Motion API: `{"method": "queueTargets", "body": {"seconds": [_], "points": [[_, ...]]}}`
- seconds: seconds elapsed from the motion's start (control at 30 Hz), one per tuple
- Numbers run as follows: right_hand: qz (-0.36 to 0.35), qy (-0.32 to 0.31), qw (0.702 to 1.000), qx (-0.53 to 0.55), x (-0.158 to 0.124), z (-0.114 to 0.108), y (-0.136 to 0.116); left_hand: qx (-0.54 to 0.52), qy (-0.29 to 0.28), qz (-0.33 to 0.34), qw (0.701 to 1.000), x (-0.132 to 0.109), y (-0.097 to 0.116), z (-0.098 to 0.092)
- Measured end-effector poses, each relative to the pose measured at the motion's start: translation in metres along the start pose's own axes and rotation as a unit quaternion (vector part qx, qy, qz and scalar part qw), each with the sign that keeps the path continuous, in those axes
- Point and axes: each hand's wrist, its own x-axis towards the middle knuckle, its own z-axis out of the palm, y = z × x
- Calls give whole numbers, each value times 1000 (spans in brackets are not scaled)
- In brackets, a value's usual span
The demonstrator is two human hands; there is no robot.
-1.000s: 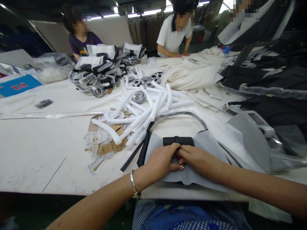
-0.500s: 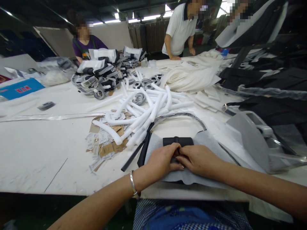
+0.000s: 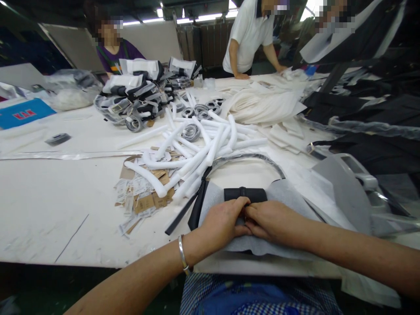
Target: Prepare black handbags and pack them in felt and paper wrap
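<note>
A black bag (image 3: 245, 194) lies partly wrapped in a grey cloth sheet (image 3: 288, 197) at the near edge of the white table (image 3: 59, 197). Its curved wrapped handle (image 3: 249, 157) arches beyond it, and a black strap (image 3: 188, 205) trails to the left. My left hand (image 3: 223, 221), with a silver bangle at the wrist, and my right hand (image 3: 274, 221) meet fingertip to fingertip over the bag's front. Both pinch something small that the fingers hide.
White foam tubes (image 3: 197, 151) and paper tags (image 3: 141, 192) are heaped just beyond the bag. Wrapped straps (image 3: 138, 98) pile up further back, folded white cloth (image 3: 262, 105) to their right, black bags (image 3: 377, 122) at the right. Two people stand across the table.
My hands have stayed together on the bag, with small finger shifts. The person in the white shirt has straightened up and moved to the right.
</note>
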Motion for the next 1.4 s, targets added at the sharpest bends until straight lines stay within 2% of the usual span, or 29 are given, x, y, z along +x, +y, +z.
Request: {"method": "queueTargets", "body": {"seconds": [0.13, 0.33, 0.47, 0.8, 0.97, 1.1, 1.17, 1.23, 1.33, 1.4], "points": [[30, 16, 999, 23, -2, -3, -2, -12, 3, -1, 1000, 0, -2, 2], [36, 65, 982, 172, -22, 0, 10, -43, 5, 5, 999, 0, -3, -2], [55, 88, 967, 232, -33, 4, 15, -67, 23, 34, 997, -1, -3, -7], [66, 142, 945, 286, -36, 19, 21, -98, 52, 48, 993, -2, 5, -11], [77, 124, 919, 367, -37, 9, 19, -94, 58, 25, 994, 0, 6, -11], [105, 44, 858, 500, -36, -8, 20, -89, 71, 30, 993, 1, 9, -12], [120, 0, 812, 572, -34, -15, 22, -88, 78, 38, 992, 1, 10, -11], [139, -28, 751, 645, -33, -20, 22, -92, 95, 49, 990, 1, 9, -10], [171, -21, 661, 730, -32, -22, 18, -89, 116, 76, 986, 0, 6, -9], [187, 5, 621, 761, -33, -19, 13, -78, 113, 92, 986, -2, 5, -8]]}}
